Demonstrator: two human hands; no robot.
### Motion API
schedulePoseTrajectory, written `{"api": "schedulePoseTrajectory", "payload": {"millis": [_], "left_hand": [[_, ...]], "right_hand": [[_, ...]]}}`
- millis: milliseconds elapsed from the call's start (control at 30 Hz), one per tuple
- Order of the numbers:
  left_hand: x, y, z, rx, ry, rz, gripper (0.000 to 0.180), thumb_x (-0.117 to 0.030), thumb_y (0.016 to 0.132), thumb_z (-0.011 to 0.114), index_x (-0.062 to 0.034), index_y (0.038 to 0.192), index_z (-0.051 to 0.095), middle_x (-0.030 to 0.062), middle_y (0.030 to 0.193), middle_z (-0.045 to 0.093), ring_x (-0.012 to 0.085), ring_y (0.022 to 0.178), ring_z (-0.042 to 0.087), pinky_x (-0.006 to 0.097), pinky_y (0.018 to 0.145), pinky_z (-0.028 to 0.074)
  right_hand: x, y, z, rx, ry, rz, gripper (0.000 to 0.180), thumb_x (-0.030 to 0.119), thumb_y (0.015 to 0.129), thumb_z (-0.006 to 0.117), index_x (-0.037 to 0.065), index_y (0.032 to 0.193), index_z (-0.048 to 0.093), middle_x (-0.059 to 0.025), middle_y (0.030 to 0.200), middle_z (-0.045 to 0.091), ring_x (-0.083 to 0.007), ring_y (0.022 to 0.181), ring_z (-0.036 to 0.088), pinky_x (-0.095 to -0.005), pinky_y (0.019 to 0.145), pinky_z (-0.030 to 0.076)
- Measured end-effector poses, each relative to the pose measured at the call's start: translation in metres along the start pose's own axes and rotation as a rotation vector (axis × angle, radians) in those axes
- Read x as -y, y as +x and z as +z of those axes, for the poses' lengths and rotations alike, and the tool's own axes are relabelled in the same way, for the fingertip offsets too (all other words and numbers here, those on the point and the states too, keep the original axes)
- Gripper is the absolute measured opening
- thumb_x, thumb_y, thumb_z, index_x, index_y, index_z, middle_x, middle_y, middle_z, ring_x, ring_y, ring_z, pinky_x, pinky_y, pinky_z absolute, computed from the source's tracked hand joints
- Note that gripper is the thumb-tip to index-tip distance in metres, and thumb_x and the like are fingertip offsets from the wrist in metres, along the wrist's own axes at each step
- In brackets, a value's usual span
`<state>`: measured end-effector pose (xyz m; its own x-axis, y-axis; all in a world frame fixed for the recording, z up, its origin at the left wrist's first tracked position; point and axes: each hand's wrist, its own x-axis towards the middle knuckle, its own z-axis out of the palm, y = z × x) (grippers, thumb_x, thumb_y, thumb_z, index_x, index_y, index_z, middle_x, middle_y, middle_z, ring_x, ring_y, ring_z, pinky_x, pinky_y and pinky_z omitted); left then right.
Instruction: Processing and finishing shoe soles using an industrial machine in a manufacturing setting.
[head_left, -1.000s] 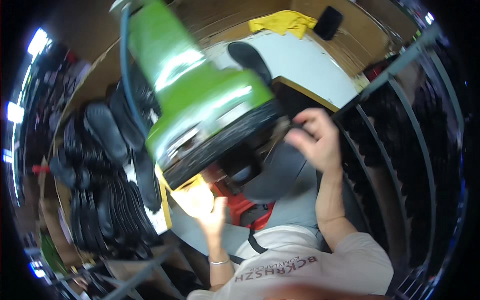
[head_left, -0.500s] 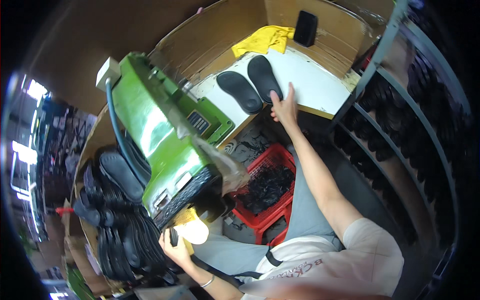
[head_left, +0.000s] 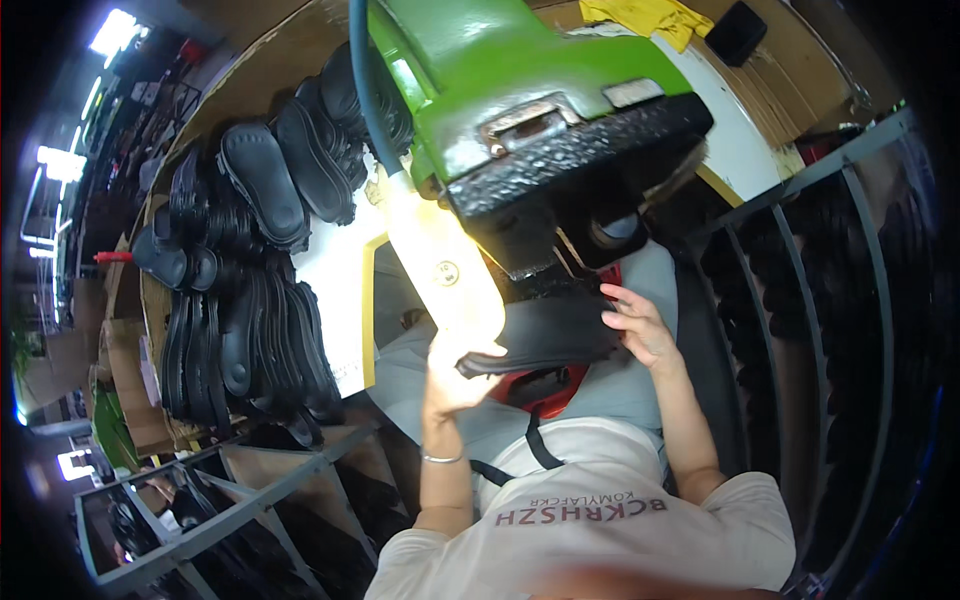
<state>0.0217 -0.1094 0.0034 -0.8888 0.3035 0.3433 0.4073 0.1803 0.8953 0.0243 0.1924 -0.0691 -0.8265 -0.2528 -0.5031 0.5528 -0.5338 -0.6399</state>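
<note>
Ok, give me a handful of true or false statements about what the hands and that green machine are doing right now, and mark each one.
1. Both hands hold a black shoe sole under the green machine. True: the left hand grips its near end, the right hand its far end.
2. The machine is red. False: it is green with a black underside.
3. Black soles lie stacked on the table to the person's left. True.
4. The left wrist is bare. False: it wears a thin bracelet.
5. A yellow cloth lies on the white tabletop beyond the machine. True.
6. The right hand rests on the metal rack. False: it is on the sole.
</note>
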Motion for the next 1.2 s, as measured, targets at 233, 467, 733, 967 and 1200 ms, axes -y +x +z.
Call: {"api": "schedulePoseTrajectory", "payload": {"millis": [233,467,733,967,1200], "left_hand": [[-0.011,0.016,0.094,-0.250,-0.631,-0.490,0.055,-0.003,0.081,0.064,0.0030,0.130,0.039,0.0154,0.122,0.054,0.0204,0.108,0.054,0.034,0.093,0.044],[-0.034,0.064,0.106,-0.075,-0.198,-0.456,0.018,-0.015,0.083,0.070,0.0008,0.076,0.063,-0.0045,0.064,0.056,0.0029,0.058,0.043,0.022,0.050,0.036],[-0.044,0.052,0.087,-0.281,-0.309,-0.462,0.016,-0.001,0.083,0.063,0.0055,0.098,0.063,0.0013,0.083,0.064,0.0052,0.071,0.055,0.019,0.065,0.044],[-0.051,0.059,0.091,-0.440,-0.480,-0.445,0.019,-0.003,0.080,0.067,0.0052,0.097,0.064,0.0043,0.083,0.065,0.0066,0.070,0.056,0.020,0.065,0.045],[-0.033,0.058,0.061,-0.309,-0.270,-0.325,0.030,-0.006,0.076,0.073,0.0030,0.102,0.063,0.0035,0.084,0.064,0.0116,0.076,0.057,0.023,0.071,0.047]], "right_hand": [[-0.032,-0.064,-0.008,0.025,-0.016,-0.114,0.063,-0.006,0.068,0.072,-0.007,0.124,0.045,-0.0123,0.108,0.060,-0.0212,0.098,0.060,-0.0330,0.090,0.047],[-0.044,-0.074,0.028,0.089,-0.190,-0.044,0.047,0.005,0.068,0.077,-0.006,0.110,0.058,-0.0092,0.103,0.064,-0.0151,0.093,0.060,-0.0284,0.085,0.047],[-0.032,-0.082,0.014,0.023,-0.128,-0.178,0.043,-0.003,0.067,0.072,-0.006,0.107,0.058,-0.0087,0.100,0.064,-0.0165,0.091,0.060,-0.0302,0.085,0.047],[0.072,-0.067,0.025,-0.387,-0.043,-0.509,0.029,-0.001,0.070,0.064,0.000,0.098,0.054,-0.0088,0.092,0.061,-0.0182,0.085,0.061,-0.0298,0.079,0.050],[0.136,-0.006,0.048,-0.117,-0.085,-0.651,0.032,-0.003,0.077,0.065,0.004,0.106,0.052,-0.0059,0.090,0.058,-0.0145,0.081,0.060,-0.0262,0.073,0.050]]}}
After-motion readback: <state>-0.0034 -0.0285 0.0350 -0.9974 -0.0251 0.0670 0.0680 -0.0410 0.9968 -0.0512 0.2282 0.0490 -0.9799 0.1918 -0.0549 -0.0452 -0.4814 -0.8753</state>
